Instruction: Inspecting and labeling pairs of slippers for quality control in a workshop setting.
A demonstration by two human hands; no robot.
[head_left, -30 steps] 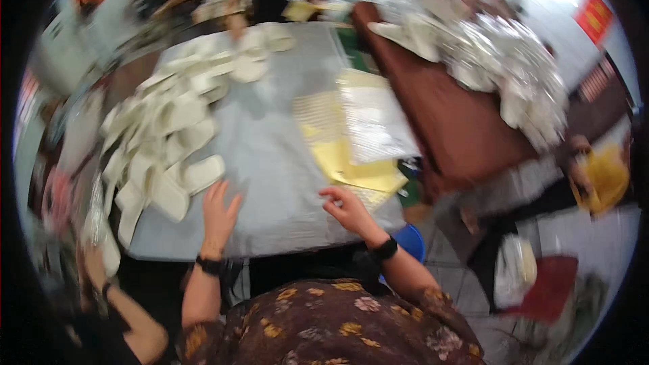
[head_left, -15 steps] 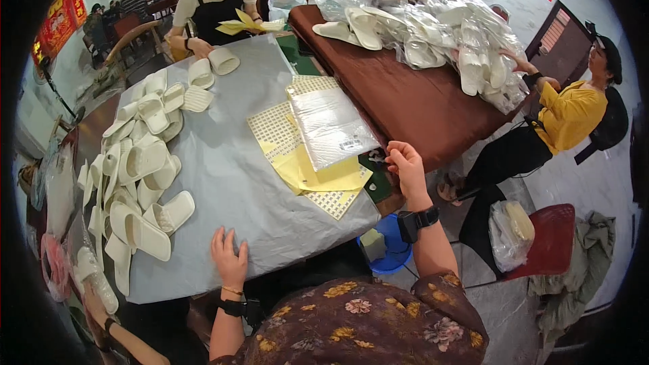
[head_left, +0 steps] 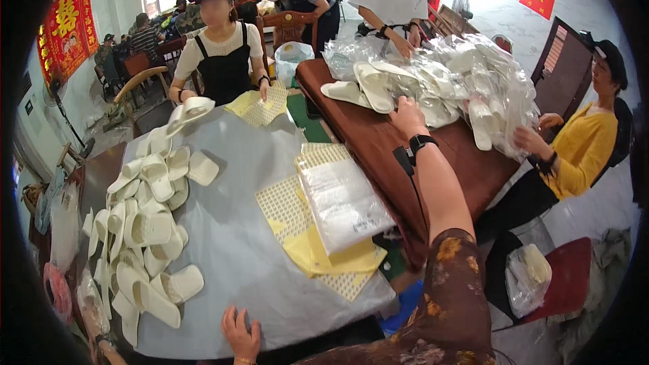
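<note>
My right arm stretches far out over the brown-covered table. My right hand (head_left: 407, 116) is at the near edge of a pile of white slippers (head_left: 374, 88), its bent fingers partly apart and next to the slippers. Whether it touches them I cannot tell. My left hand (head_left: 241, 334) rests with spread fingers on the near edge of the grey-covered table (head_left: 233, 230), holding nothing. Between my arms lie yellow sticker sheets (head_left: 307, 247) with a stack of clear plastic bags (head_left: 345, 196) on top. More white slippers (head_left: 152, 226) are heaped along the left side.
Across the grey table a person (head_left: 226, 61) holds yellow sheets and has a hand by some slippers. Another person in yellow (head_left: 581, 135) handles bagged slippers (head_left: 503, 118) at the right. A red chair (head_left: 564, 274) with a plastic-wrapped bundle stands at lower right.
My right hand has gone from beside the plastic bags forward to the far slippers. My left hand stays at the table edge. The person opposite has shifted the yellow sheets, and the view has tilted up.
</note>
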